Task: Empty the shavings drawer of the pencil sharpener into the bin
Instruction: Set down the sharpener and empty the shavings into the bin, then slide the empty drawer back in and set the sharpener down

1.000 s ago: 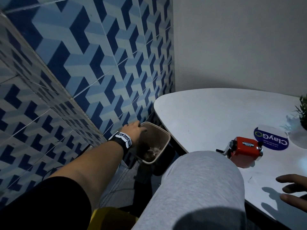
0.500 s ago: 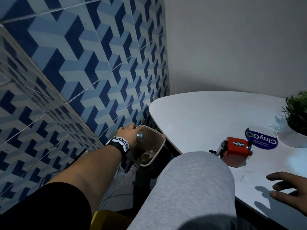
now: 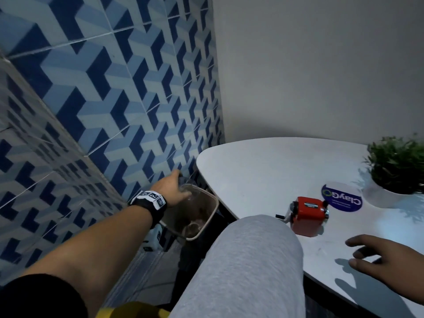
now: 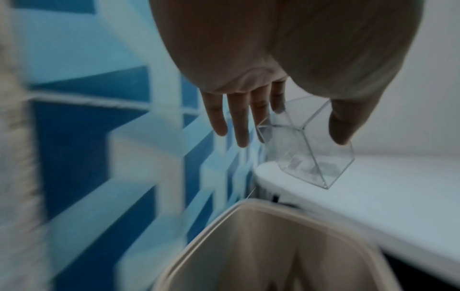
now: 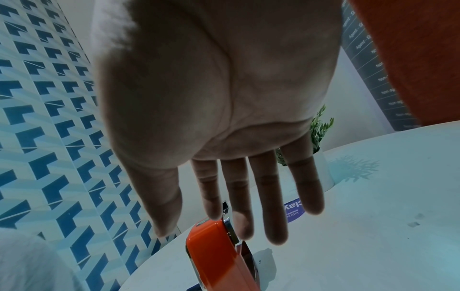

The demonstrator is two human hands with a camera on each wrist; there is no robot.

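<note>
Left wrist view: our left hand (image 4: 286,65) pinches the clear drawer (image 4: 308,149) above the bin (image 4: 248,212); our right hand (image 3: 387,262) hovers, fingers spread, near the sharpener (image 3: 307,214).

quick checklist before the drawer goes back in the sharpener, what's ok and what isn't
1. Clear plastic shavings drawer held: ok, left hand pinches it between thumb and fingers.
2. Drawer emptied: cannot tell, a few bits seem to remain at its lower end.
3. Beige bin under the drawer: ok, its open mouth lies below.
4. Red pencil sharpener within reach: ok, upright on the white table.
5. Right hand free to steady it: ok, open, fingers spread above the table.
</note>
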